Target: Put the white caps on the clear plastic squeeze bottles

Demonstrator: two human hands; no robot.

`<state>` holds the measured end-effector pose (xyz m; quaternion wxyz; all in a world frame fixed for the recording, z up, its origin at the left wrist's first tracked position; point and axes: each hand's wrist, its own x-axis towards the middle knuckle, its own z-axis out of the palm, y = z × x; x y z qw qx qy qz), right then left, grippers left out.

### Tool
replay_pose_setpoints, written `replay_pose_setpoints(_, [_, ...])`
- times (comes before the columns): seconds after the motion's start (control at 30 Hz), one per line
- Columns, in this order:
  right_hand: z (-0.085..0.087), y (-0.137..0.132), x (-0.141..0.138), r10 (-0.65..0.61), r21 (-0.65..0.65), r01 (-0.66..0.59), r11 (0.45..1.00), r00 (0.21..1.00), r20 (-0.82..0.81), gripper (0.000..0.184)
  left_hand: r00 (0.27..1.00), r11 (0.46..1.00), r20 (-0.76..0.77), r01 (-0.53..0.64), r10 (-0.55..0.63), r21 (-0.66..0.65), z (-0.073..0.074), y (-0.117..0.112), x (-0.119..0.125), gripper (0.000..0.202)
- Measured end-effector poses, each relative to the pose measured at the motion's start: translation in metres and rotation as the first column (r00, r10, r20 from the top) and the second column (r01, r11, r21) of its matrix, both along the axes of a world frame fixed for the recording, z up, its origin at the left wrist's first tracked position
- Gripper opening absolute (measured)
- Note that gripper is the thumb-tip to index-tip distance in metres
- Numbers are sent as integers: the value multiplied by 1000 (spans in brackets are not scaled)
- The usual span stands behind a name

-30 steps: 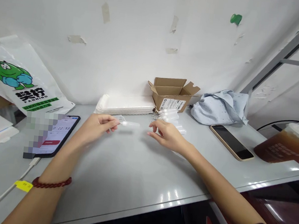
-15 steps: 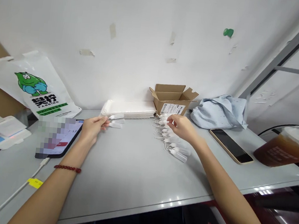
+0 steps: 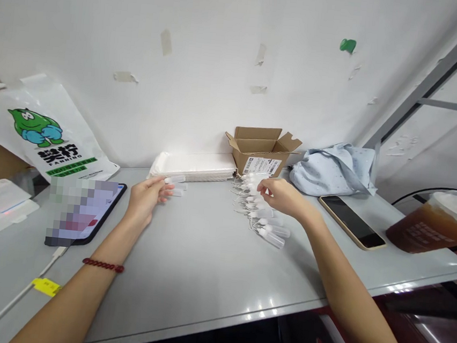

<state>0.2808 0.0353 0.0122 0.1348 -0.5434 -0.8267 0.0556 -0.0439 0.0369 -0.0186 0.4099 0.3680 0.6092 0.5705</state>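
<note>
My left hand [image 3: 145, 195] rests on the grey table [image 3: 194, 276] near the stack of white pouches [image 3: 194, 166], its fingertips at two small clear vials [image 3: 175, 184]. The fingers look loosely parted above them. My right hand [image 3: 280, 195] is over a row of small clear vials with white caps and strings [image 3: 262, 218], its fingers pinched on one at the far end of the row. An open cardboard box [image 3: 260, 150] stands just behind that hand.
A phone on a cable [image 3: 83, 211] lies at the left, a printed plastic bag [image 3: 43, 137] behind it. A second phone [image 3: 351, 222], a light blue cloth [image 3: 334, 168] and a tub of brown liquid [image 3: 436, 221] are at the right. The table edge runs near me.
My left hand carried a vial to the left and set it by the white pouches. My right hand reached back to the far end of the vial row.
</note>
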Motion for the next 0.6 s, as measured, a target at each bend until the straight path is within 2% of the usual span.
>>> replay_pose_setpoints(0.17, [6, -4, 7, 62, -107, -62, 992, 998, -8, 26, 975, 988, -166, 151, -147, 12, -4, -10, 23, 42])
replay_pose_setpoints(0.33, [8, -7, 14, 55, -164, -50, 985, 998, 25, 33, 922, 948, -238, 317, -306, 8, -8, -21, 39, 43])
replay_pose_setpoints(0.43, [3, -6, 14, 29, -157, -20, 987, 998, 56, 37, 903, 934, -255, 356, -346, -8, -9, -24, 43, 43])
replay_pose_setpoints(0.6, [-1, -8, 7, 32, -147, -22, 989, 997, 69, 36, 903, 935, -257, 354, -343, -6, -9, -24, 44, 44])
